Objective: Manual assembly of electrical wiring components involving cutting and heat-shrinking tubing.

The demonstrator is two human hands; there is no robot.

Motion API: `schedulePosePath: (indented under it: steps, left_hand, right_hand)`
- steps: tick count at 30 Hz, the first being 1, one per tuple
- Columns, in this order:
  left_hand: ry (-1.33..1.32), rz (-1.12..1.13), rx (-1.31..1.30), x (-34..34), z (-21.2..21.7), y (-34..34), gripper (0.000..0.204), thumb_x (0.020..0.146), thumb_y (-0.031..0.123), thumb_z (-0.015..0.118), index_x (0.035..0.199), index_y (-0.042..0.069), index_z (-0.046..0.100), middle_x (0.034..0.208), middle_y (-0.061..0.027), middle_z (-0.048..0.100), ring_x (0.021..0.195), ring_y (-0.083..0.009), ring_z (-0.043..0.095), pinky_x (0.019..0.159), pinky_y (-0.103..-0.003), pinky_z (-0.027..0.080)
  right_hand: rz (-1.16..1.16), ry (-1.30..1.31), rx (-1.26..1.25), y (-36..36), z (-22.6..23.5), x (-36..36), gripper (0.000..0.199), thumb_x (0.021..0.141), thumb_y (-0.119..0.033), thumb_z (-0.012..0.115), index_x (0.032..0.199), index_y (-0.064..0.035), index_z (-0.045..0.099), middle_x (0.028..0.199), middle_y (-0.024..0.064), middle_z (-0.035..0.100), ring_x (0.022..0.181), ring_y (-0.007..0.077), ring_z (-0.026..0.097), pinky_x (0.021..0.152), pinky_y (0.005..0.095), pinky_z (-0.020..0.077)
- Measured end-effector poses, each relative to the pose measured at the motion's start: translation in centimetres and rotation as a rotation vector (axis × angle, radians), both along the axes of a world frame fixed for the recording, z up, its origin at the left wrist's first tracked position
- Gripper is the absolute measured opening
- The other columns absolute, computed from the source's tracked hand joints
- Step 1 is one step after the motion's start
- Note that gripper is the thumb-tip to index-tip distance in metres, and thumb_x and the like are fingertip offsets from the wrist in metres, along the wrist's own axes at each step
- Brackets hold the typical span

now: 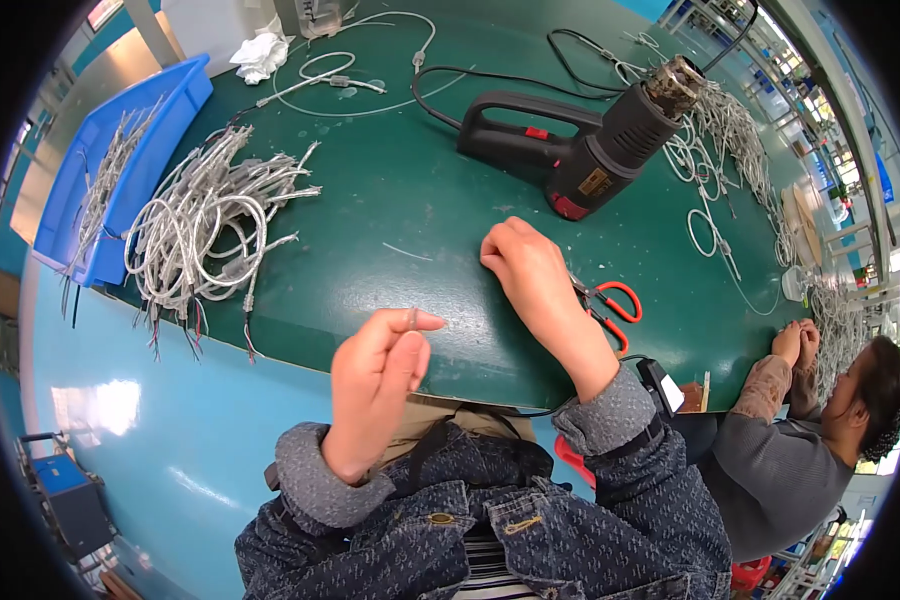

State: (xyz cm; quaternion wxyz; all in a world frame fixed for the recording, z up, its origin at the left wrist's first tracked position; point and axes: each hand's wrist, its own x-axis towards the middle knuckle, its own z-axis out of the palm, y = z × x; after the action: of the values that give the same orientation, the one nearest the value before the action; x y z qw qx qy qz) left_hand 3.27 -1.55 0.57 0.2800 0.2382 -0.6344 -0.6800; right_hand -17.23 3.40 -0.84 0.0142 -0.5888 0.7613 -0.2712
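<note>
My left hand (375,370) is over the table's near edge, its fingers curled and its index finger pointing right above the thumb. A small greyish band (413,319) shows at that index finger; I cannot tell if it is worn or held. My right hand (528,268) is closed just above the green tabletop, its fingertips tucked under and what they may hold hidden. Beside the right wrist lie red-handled cutters (620,302), partly covered by the hand. A thin pale strand (407,252) rests on the table between the hands and the cable bundle.
A black heat gun (610,145) stands beyond my right hand, its cord running left. White cables (215,215) are piled at left beside a blue tray (155,130). More cables (735,135) lie at far right. A person (785,450) sits on my right.
</note>
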Motion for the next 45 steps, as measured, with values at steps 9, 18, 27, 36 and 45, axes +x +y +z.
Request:
schedulePosePath:
  steps: [9,18,27,36,45]
  left_hand:
    - [-0.030,0.047,-0.164,-2.0,0.1,1.6,0.011,0.092,0.003,0.055,0.097,-0.005,0.061,0.081,-0.0042,0.058,0.062,-0.0057,0.047,0.056,-0.019,0.037]
    - [-0.044,0.076,-0.315,-3.0,0.4,3.3,0.011,0.082,0.000,0.066,0.092,-0.003,0.066,0.083,-0.0081,0.062,0.067,-0.0118,0.058,0.059,-0.023,0.046]
    - [-0.120,0.104,-0.600,-3.4,0.9,4.1,0.011,0.076,-0.005,0.066,0.087,-0.002,0.066,0.078,-0.0048,0.055,0.063,-0.0092,0.046,0.053,-0.022,0.035]
    - [-0.150,0.095,-0.647,-3.3,0.3,4.0,0.004,0.081,-0.005,0.062,0.081,-0.003,0.058,0.075,-0.0026,0.051,0.058,-0.0070,0.042,0.050,-0.021,0.032]
    - [-0.059,-0.100,0.079,-4.2,1.1,3.4,0.002,0.093,0.002,0.052,0.095,0.001,0.052,0.066,0.0053,0.041,0.049,-0.0011,0.033,0.043,-0.019,0.024]
  right_hand:
    - [-0.065,-1.192,-0.077,6.2,3.6,4.5,0.003,0.084,0.004,0.061,0.086,0.0066,0.060,0.083,0.0109,0.065,0.069,0.0145,0.065,0.057,0.0241,0.0530]
    - [-0.081,-1.362,-0.230,8.3,3.1,5.0,0.008,0.085,0.006,0.060,0.092,0.0057,0.057,0.085,0.0123,0.064,0.073,0.0163,0.065,0.060,0.0247,0.0546]
    - [-0.075,-1.272,-0.238,9.1,2.4,5.3,0.014,0.088,0.004,0.058,0.101,0.0037,0.054,0.090,0.0122,0.064,0.076,0.0153,0.065,0.061,0.0243,0.0540]
    - [-0.057,-0.638,-0.205,10.0,2.5,4.8,0.019,0.082,0.003,0.061,0.100,0.0010,0.057,0.092,0.0130,0.062,0.080,0.0248,0.063,0.069,0.0320,0.0519]
    - [-0.374,0.142,0.185,14.5,1.1,-1.7,0.045,0.068,0.008,0.056,0.112,-0.0030,0.056,0.096,0.0158,0.057,0.091,0.0344,0.054,0.082,0.0414,0.0450]
